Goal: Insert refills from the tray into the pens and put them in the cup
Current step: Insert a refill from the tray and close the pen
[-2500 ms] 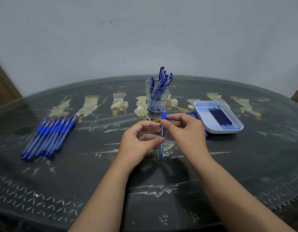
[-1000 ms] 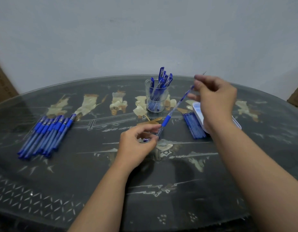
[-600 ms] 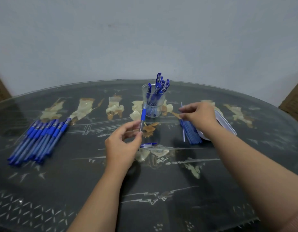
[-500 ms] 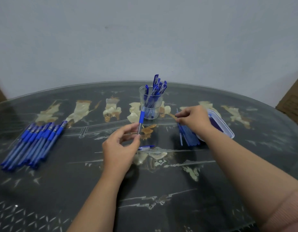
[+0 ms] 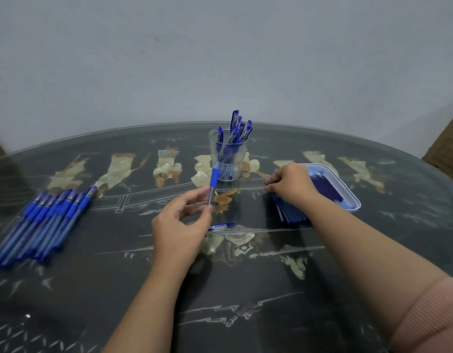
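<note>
My left hand pinches the lower end of a clear pen barrel with a blue grip and holds it upright in front of the clear cup, which has several capped blue pens in it. A blue pen cap lies on the table just right of that hand. My right hand is down on a pile of blue refills beside the white tray. Its fingers are curled and pinch a thin refill whose tip sticks out at the fingertips. More dark refills lie in the tray.
A row of several blue pens lies on the left of the dark glass-topped table. A pale wall rises behind the table's far edge. Brown cardboard stands at the far right.
My right hand drew a thin refill out of the barrel, swung right and came down onto the pile by the tray. My left hand tilted the barrel upright. The cap now lies on the table.
</note>
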`<state>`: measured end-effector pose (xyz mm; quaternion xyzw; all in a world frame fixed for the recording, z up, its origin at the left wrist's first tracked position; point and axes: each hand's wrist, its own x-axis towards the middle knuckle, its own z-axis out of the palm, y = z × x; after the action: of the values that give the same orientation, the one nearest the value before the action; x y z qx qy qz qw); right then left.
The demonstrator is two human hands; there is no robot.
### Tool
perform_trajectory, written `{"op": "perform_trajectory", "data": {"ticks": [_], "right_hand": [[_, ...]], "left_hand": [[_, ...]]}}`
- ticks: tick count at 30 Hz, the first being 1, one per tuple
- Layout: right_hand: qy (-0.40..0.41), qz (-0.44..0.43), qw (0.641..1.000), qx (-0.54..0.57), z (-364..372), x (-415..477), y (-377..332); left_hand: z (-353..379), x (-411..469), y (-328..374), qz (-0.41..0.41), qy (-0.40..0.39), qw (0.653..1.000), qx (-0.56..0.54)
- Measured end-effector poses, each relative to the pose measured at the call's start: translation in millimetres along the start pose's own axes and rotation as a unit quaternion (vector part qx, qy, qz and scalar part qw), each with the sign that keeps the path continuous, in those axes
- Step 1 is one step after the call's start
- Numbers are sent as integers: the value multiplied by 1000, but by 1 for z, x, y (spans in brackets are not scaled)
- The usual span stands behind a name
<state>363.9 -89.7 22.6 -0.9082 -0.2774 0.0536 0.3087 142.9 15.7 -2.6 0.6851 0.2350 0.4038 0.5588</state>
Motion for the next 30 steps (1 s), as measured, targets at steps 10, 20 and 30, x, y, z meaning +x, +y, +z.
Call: {"op": "perform_trajectory", "data": {"ticks": [10, 20, 30], "right_hand": [[21, -13, 999, -46, 11, 5, 9], [36, -9, 998, -47, 14, 7, 9], [52, -12, 999, -10, 14, 2, 8]], "left_hand": [[0, 1, -1, -10, -3, 1000, 6], [0, 1, -1, -12, -2, 1000, 13], [0, 1, -1, -4, 4, 1000, 13]]}}
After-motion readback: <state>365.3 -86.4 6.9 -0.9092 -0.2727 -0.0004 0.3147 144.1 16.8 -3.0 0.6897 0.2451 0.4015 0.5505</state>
